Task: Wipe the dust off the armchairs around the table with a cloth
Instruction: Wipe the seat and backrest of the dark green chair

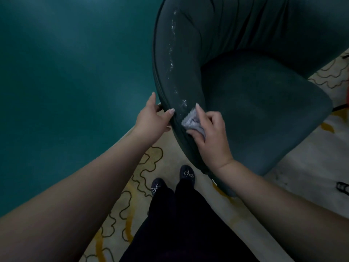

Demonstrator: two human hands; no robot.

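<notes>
A dark teal armchair [255, 95] fills the upper right of the head view. A trail of white dust [172, 44] runs down its curved left arm. My right hand [209, 133] holds a small pale grey cloth [192, 122] and presses it on the arm's lower end, just below the dust. My left hand [153, 118] grips the outer edge of that same arm, thumb on top, fingers behind the edge.
A large teal surface [66, 82] fills the left side, close beside the armchair. Below lies a cream carpet [132, 214] with dark squiggly lines and yellow marks. My legs in black trousers and dark shoes [187, 173] stand by the chair.
</notes>
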